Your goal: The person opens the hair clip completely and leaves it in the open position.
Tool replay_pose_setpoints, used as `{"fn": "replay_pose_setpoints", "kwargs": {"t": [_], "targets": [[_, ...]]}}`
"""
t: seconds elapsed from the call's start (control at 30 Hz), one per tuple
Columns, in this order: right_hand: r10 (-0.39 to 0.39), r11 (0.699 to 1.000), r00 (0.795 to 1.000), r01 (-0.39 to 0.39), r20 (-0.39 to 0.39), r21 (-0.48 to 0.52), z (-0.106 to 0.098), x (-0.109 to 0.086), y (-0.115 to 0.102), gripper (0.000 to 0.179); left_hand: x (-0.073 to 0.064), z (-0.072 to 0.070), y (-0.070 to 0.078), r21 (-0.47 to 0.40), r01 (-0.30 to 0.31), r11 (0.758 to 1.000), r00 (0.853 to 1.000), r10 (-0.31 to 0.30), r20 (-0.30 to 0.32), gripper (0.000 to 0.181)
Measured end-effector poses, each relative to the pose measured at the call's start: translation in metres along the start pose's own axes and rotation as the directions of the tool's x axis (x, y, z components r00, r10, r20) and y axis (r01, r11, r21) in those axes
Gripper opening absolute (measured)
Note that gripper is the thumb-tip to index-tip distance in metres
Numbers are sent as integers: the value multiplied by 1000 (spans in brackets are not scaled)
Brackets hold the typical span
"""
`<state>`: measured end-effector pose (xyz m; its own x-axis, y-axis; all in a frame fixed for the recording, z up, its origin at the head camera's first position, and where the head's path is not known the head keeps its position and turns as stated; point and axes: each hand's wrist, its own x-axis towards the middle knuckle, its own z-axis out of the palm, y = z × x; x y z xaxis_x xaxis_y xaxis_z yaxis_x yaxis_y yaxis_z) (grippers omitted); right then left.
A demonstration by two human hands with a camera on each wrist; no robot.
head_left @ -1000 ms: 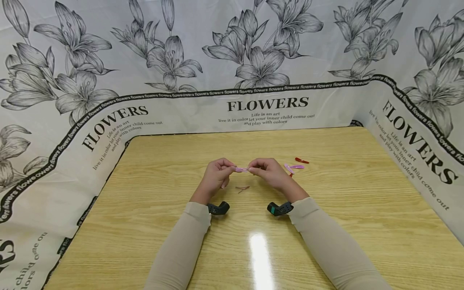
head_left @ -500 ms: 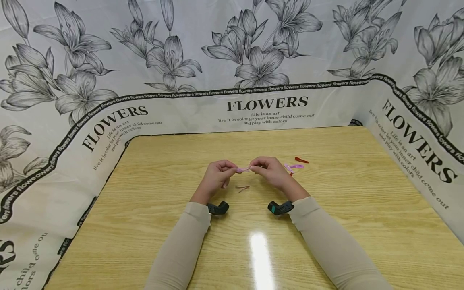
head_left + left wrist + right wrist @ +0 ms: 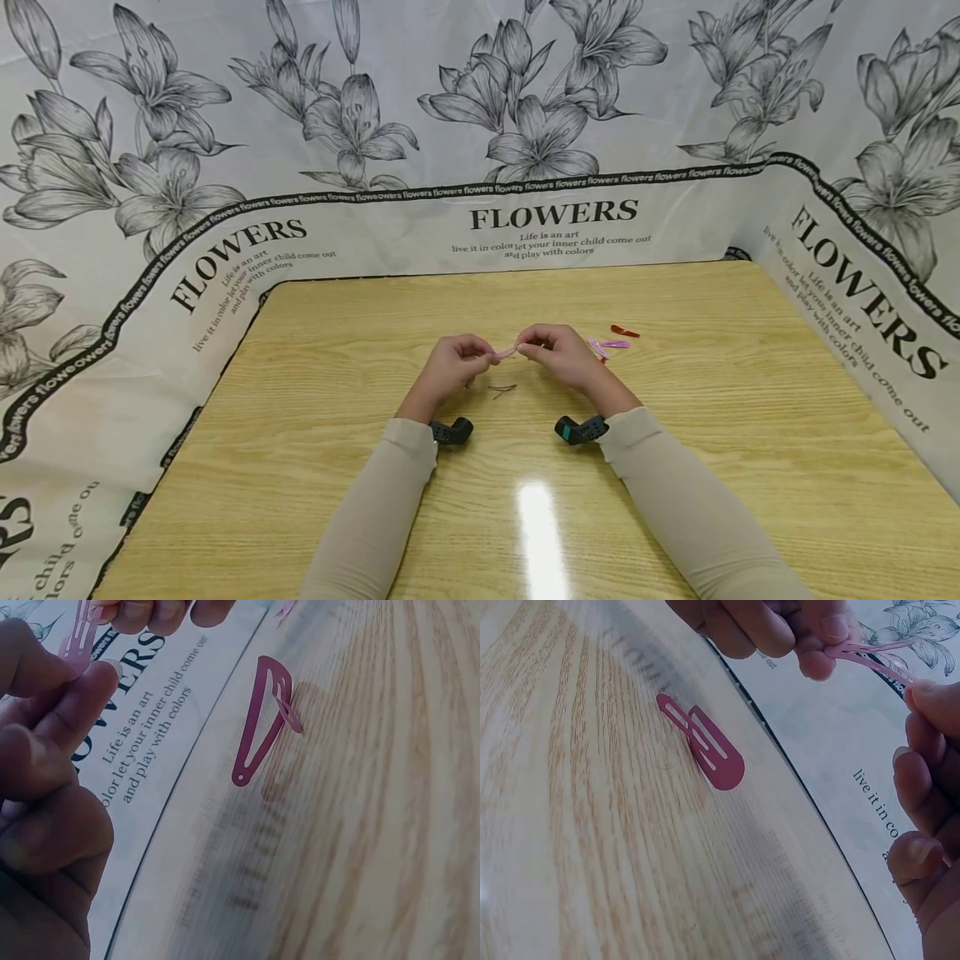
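Note:
Above the middle of the table, both hands pinch a pale pink snap hair clip [image 3: 507, 353], one at each end. My left hand [image 3: 453, 367] has it between thumb and index finger. My right hand [image 3: 561, 357] pinches the opposite end with thumb and fingertip. Seen from the right wrist, the pink clip [image 3: 870, 660] has its two metal strips spread apart. Below the hands, a dark red snap hair clip [image 3: 502, 388] lies on the table, its strips popped apart and crossing, as the left wrist view of this red clip [image 3: 259, 724] also shows.
Right of the right hand lie a bright red hair clip [image 3: 625, 331], a pink hair clip [image 3: 617, 344] overlapping another pink piece, and a red tip [image 3: 603, 360] beneath them. A flower-printed cloth [image 3: 360, 233] borders the wooden table [image 3: 337, 500] at the back and sides.
The held pink clip has tilted from lying flat to a slanted, edge-on pose. My left hand has shifted slightly right and lower; the right hand has barely moved. The clips on the table stay put.

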<state>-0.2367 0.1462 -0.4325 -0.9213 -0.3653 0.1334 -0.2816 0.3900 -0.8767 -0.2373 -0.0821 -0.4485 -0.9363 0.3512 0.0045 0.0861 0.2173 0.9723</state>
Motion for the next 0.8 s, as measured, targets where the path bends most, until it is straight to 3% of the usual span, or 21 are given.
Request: {"fn": "replay_pose_setpoints", "kwargs": {"t": [0.27,0.8], "targets": [[0,1000,1000,0,-7,-25,0,1,1,18,-1,-3,1,120,-13,993,1000,16,-25,11],[8,994,1000,-10,-16,-104,4,1,0,11,-1,-7,-1,225,-55,973,997,64,-33,8]]}}
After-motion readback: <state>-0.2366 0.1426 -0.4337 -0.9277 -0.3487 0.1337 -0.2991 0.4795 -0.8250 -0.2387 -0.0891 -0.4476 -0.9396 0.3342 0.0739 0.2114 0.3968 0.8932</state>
